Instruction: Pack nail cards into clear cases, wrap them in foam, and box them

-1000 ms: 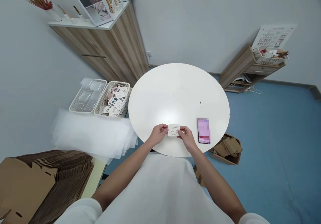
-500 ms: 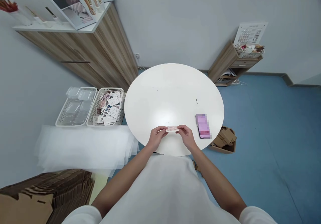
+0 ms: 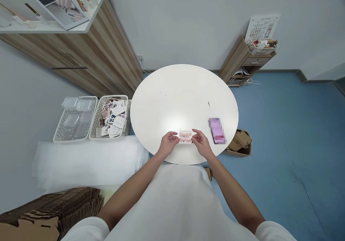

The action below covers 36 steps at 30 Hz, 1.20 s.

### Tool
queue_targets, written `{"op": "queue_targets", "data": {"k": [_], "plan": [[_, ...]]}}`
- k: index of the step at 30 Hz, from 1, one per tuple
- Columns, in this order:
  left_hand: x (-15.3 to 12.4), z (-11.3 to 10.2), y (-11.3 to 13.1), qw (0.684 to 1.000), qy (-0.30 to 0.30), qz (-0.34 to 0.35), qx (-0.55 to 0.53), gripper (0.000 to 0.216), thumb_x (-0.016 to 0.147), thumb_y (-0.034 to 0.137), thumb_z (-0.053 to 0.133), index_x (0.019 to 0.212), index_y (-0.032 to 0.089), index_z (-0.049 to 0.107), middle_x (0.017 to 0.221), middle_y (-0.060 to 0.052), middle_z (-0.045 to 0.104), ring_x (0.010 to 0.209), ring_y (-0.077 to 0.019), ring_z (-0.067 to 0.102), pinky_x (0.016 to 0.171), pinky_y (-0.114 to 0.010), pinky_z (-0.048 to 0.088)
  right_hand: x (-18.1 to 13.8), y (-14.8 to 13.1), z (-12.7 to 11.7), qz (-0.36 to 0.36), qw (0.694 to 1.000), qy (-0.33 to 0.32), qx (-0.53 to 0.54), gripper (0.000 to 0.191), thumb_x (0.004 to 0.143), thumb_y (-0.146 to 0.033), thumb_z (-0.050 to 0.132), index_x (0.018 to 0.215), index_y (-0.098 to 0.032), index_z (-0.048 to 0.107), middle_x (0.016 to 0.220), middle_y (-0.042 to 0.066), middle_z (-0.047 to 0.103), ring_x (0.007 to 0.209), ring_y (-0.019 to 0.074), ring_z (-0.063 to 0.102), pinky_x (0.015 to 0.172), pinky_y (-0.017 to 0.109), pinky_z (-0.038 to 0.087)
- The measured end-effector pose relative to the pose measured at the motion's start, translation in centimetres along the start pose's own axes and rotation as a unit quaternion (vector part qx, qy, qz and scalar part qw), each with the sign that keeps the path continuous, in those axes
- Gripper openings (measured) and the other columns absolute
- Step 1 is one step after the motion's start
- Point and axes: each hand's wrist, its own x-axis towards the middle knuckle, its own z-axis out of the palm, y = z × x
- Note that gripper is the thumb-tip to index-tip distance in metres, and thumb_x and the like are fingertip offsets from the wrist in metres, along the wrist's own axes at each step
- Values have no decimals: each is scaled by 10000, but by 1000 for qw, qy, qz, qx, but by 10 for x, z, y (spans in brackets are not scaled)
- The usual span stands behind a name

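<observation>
The left hand (image 3: 168, 144) pinched the nine o'clock end of a small pink-patterned rectangular card (image 3: 185, 137), the right hand (image 3: 201, 144) its three o'clock end, both grips closed, at six o'clock on the round white table (image 3: 183, 93).

- One round white table (image 3: 183, 93).
- Two bare hands: the left hand (image 3: 168, 144) and the right hand (image 3: 201, 144).
- One small card (image 3: 185, 136), pinched between them.
- One phone (image 3: 217, 130) on the tabletop.
- Two wooden cabinets: a large cabinet (image 3: 102, 64) and a small cabinet (image 3: 237, 63).
- Three white baskets: one basket (image 3: 59, 131) of clear trays, one basket (image 3: 107, 137) of printed slips, and one small basket (image 3: 260, 49) on the small cabinet.
- One open cardboard box (image 3: 241, 144) on the floor.
</observation>
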Motion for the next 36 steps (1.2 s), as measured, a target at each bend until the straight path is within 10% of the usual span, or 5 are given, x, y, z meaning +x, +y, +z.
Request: {"op": "queue_targets", "data": {"k": [12, 36], "plan": [[1, 5, -2, 999, -16, 40, 16, 425, 718, 314, 580, 1118, 204, 490, 732, 12, 550, 695, -102, 530, 671, -246, 409, 15, -11, -24, -17, 984, -161, -73, 662, 634, -256, 654, 1247, -275, 405, 905, 9, 533, 702, 108, 547, 765, 343, 457], [-2, 4, 3, 914, -7, 155, 376, 603, 666, 322, 638, 1232, 259, 438, 820, -26, 551, 775, -181, 500, 778, -335, 381, 40, 4, -38, -36, 957, -242, -154, 660, 689, -234, 581, 1294, -318, 335, 916, 8, 527, 672, 114, 520, 773, 364, 440]]}}
